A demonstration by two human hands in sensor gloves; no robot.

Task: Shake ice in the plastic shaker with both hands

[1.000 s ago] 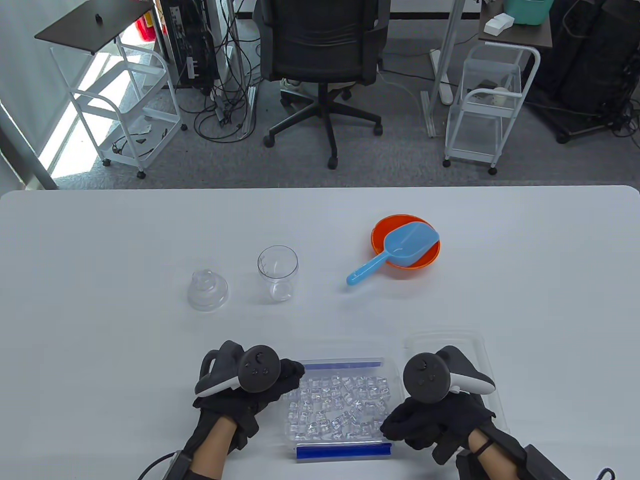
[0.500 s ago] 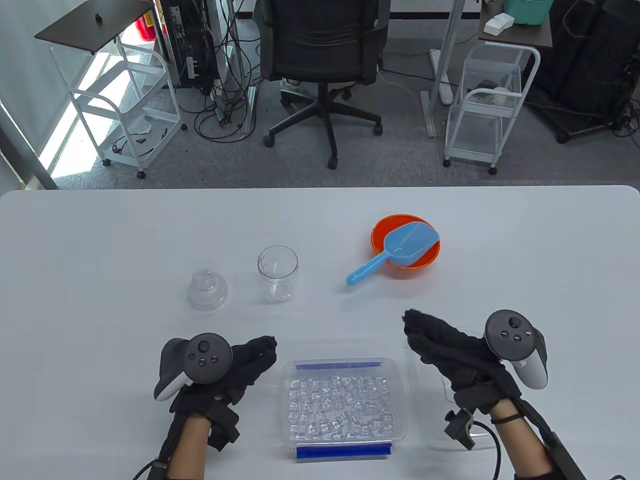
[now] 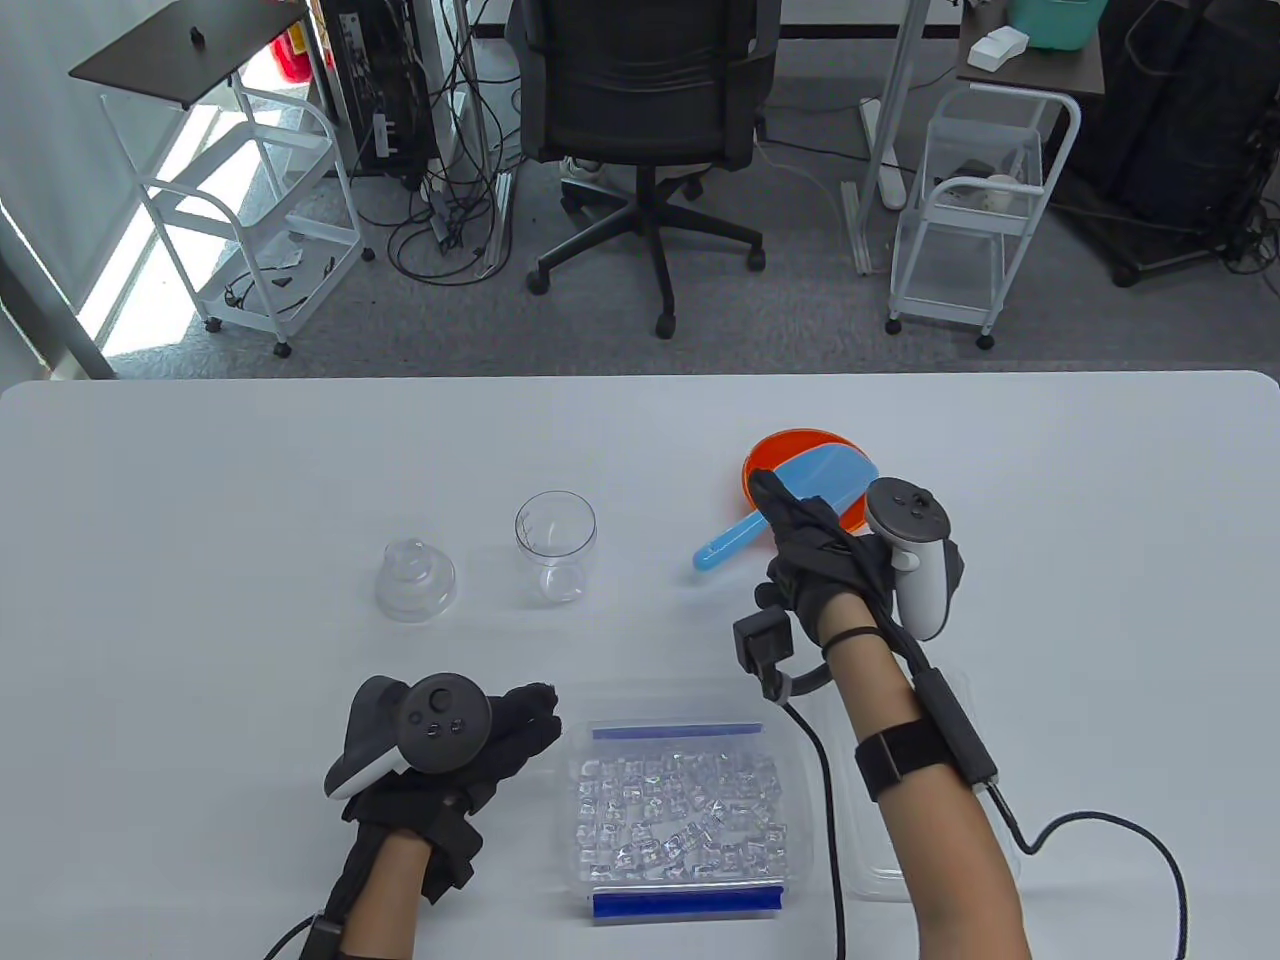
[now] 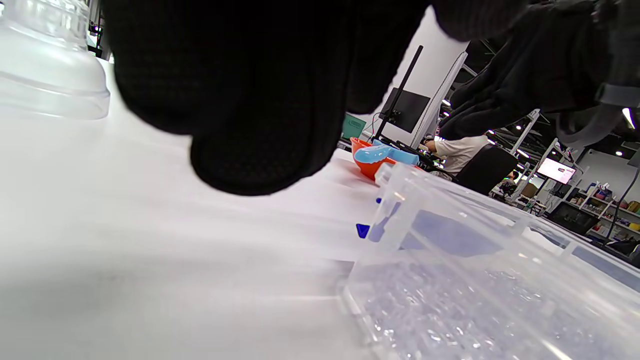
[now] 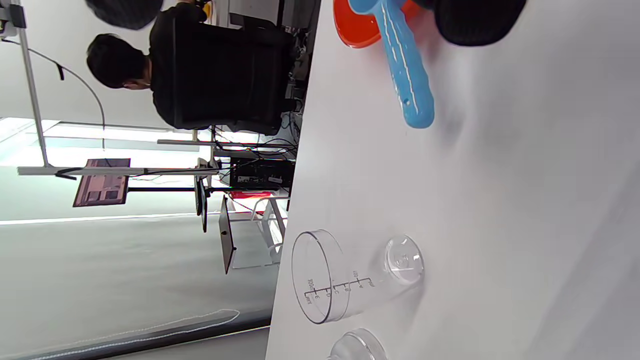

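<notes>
Shaker cup (image 3: 556, 547), clear plastic, stands upright and empty at mid-tabletop, mouth up, likely so ice can be tipped in; its domed clear lid (image 3: 415, 580) sits apart just to its left, off the cup so the opening is free.

Nearest the person, an open clear container (image 3: 800, 790) full of ice cubes (image 3: 675, 810) lies at the tabletop's (image 3: 200, 500) front edge between the two forearms, blue clips at its near and far ends. Its clear cover (image 3: 880, 880) seems to lie beside it on the right, under the right forearm, leaving the ice exposed for scooping.

Left hand (image 3: 500, 735) rests just beside the container's left wall, fingers relaxed and gripping nothing. It seems parked there to steady the container once scooping begins. In the left wrist view the gloved fingers (image 4: 260, 100) hang slack above the tabletop with the container wall to the right.

Farther out, the right hand (image 3: 815, 560) reaches forward toward a blue scoop (image 3: 815, 485) lying in an orange bowl (image 3: 790, 445), its handle sticking out over the rim toward the shaker cup. The fingers are extended over the start of the handle, not yet wrapped around it; whether they touch it I cannot tell. The right wrist view shows the handle free on the tabletop side.

Judging from this, no ice is in the cup yet, so picking up the scoop comes first.
</notes>
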